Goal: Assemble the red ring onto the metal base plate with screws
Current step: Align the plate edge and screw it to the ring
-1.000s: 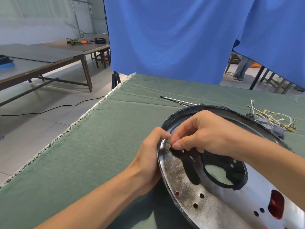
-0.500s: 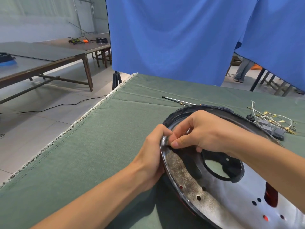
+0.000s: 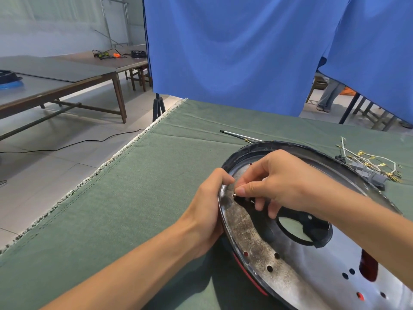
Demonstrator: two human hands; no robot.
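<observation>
Left hand (image 3: 206,211) grips base plate (image 3: 290,276) rim to steady it; right hand (image 3: 281,182) fingers pinch screw (image 3: 235,194) at hole.

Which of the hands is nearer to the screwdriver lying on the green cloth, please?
Right. The right hand sits on the metal base plate just below the screwdriver; the left hand grips the plate's left rim, farther away.

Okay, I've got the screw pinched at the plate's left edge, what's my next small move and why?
Probably seat the screw into its hole and start turning it by fingertip. Your right hand pinches it right at the metal base plate, while your left hand steadies the rim and the screwdriver lies behind the plate.
</observation>
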